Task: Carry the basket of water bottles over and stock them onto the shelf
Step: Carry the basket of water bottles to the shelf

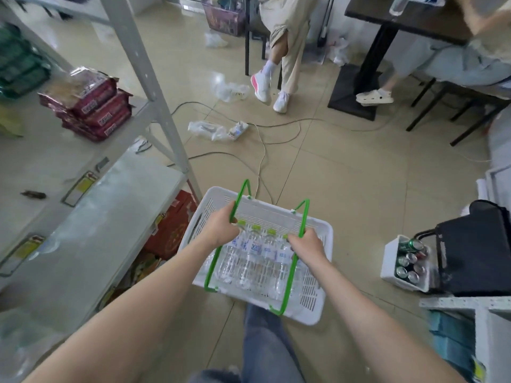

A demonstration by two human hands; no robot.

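A white plastic basket (315, 299) with two green wire handles hangs over the tiled floor in front of me. Inside lie several clear water bottles (255, 261) with green caps, side by side. My left hand (221, 228) is closed around the left green handle (211, 269). My right hand (308, 244) grips the right green handle (287, 288). The grey metal shelf (96, 217) stands at my left, its lower board beside the basket.
Red snack packs (91, 106) are stacked on the upper shelf board. Red cartons (171, 225) sit under the shelf. Cables and plastic wrappers (210, 129) lie on the floor ahead. Two seated people and a black table are beyond. A white box of cans (409, 261) stands right.
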